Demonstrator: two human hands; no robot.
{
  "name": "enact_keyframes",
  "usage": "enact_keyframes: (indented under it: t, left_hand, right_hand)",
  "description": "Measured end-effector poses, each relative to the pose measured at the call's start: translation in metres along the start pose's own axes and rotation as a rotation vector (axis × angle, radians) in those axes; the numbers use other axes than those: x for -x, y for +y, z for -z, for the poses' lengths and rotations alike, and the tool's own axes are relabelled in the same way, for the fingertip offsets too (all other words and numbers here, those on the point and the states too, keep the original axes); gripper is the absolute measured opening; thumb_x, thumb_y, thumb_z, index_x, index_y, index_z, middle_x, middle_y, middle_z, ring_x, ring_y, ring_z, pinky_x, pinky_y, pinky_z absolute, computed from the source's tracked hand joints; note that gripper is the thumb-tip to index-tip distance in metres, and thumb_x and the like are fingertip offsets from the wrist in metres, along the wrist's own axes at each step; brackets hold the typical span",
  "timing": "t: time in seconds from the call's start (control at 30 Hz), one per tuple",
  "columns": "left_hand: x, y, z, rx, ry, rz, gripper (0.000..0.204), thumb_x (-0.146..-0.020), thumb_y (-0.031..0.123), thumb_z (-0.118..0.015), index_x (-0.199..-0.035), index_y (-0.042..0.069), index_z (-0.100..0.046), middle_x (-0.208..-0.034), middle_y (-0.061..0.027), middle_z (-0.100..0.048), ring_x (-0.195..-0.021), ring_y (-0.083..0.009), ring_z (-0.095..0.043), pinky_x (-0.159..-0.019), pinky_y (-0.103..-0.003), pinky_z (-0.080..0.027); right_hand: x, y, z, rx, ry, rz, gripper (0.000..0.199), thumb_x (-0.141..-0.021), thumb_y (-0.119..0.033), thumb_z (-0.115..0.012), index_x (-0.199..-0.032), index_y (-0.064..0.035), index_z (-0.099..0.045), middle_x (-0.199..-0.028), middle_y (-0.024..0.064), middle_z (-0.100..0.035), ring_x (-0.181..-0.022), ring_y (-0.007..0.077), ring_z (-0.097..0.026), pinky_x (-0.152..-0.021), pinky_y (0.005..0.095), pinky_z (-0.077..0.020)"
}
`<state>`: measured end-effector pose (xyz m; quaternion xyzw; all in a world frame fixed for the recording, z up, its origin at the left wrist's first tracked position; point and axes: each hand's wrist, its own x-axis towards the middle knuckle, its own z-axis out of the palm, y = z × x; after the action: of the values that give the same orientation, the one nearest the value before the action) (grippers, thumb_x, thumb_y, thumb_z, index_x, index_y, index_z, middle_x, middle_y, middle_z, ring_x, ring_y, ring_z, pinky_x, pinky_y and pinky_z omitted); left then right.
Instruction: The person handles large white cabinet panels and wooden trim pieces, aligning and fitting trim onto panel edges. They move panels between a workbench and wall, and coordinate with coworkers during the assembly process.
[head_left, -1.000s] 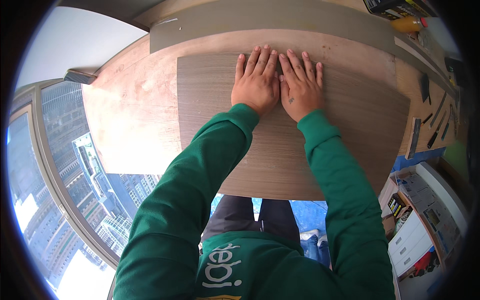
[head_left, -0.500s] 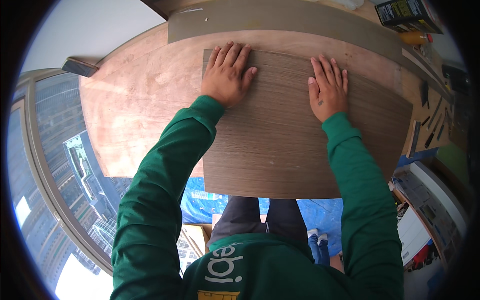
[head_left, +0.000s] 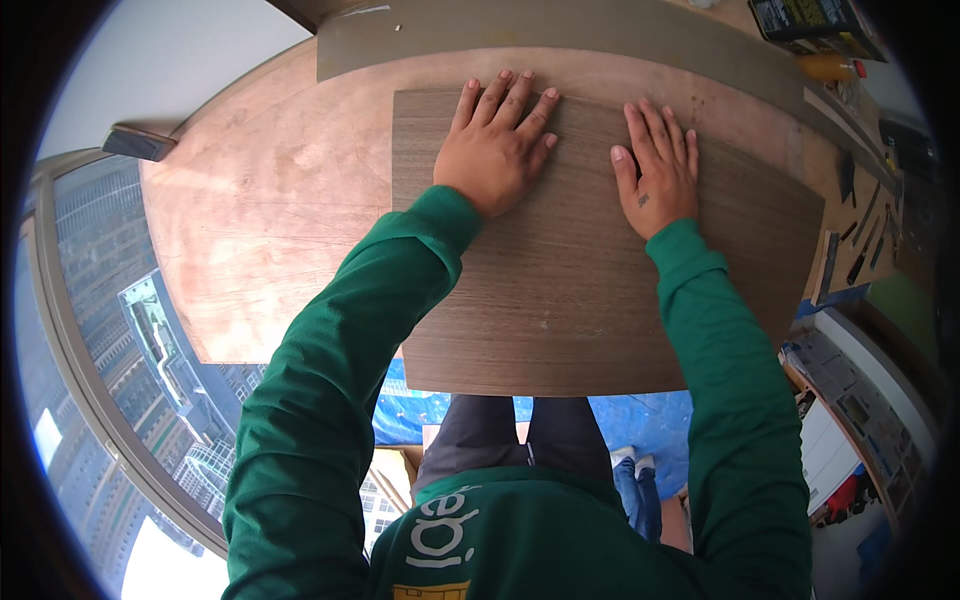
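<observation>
A brown wood-grain sheet (head_left: 560,300) lies on top of a paler plywood board (head_left: 260,220). My left hand (head_left: 495,145) rests flat on the sheet near its far edge, fingers spread, with some fingertips reaching past that edge. To the right, my right hand (head_left: 658,175) also lies flat on the sheet, its fingers stretched away from me. Neither hand grasps anything. The near edge of the sheet sits just in front of my body.
Several hand tools (head_left: 868,235) lie on the surface at the right. A dark can (head_left: 815,28) and an orange bottle (head_left: 830,67) stand at the far right. A dark block (head_left: 138,142) sits at the far left, near the window (head_left: 100,300). Blue sheeting (head_left: 640,425) covers the floor.
My left hand has slid to the right along the sheet's far edge, its fingers spreading wider. My right hand stays in about the same place. The view has shifted slightly.
</observation>
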<state>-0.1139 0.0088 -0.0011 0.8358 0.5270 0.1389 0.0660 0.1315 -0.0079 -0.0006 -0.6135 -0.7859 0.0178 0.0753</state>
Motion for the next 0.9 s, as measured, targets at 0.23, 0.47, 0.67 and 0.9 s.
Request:
enact_keyframes:
  t: [0.23,0.47,0.67,0.9]
  left_hand:
    - [-0.037,-0.034,0.017,0.402,-0.064,0.145,0.025,-0.091,0.022,-0.063,-0.109,0.012,-0.077,-0.107,-0.0094,-0.073,-0.114,-0.0292,-0.064,-0.102,-0.038,-0.049]
    - [-0.075,-0.062,0.028,0.528,-0.404,0.353,0.027,-0.082,0.029,-0.071,-0.1,0.011,-0.079,-0.103,-0.0119,-0.076,-0.094,-0.0305,-0.071,-0.09,-0.04,-0.056]
    - [-0.094,-0.043,0.016,0.55,-0.464,0.341,0.03,-0.079,0.031,-0.075,-0.102,0.013,-0.079,-0.102,-0.0123,-0.075,-0.096,-0.0293,-0.071,-0.092,-0.038,-0.055]
    - [-0.092,-0.069,0.035,0.52,-0.557,0.385,0.029,-0.079,0.031,-0.076,-0.102,0.016,-0.08,-0.103,-0.0098,-0.076,-0.099,-0.0272,-0.07,-0.096,-0.038,-0.054]
  right_hand:
    - [0.0,0.001,-0.001,-0.011,0.005,-0.002,0.053,-0.103,-0.04,-0.051,-0.153,-0.0234,-0.043,-0.159,0.002,-0.042,-0.149,0.0304,-0.034,-0.124,0.0557,-0.019]
    - [0.001,0.003,-0.003,-0.03,0.019,0.008,0.054,-0.103,-0.042,-0.05,-0.153,-0.0239,-0.043,-0.159,0.0018,-0.042,-0.149,0.0301,-0.033,-0.125,0.0555,-0.0186]
    - [0.0,0.004,-0.002,-0.023,0.012,0.003,0.053,-0.104,-0.043,-0.049,-0.153,-0.0238,-0.044,-0.159,0.0019,-0.042,-0.149,0.0299,-0.033,-0.125,0.0556,-0.0178]
    - [0.001,0.005,-0.002,-0.049,0.021,0.009,0.052,-0.104,-0.042,-0.05,-0.152,-0.0239,-0.044,-0.158,0.002,-0.043,-0.149,0.0299,-0.034,-0.125,0.0553,-0.0183]
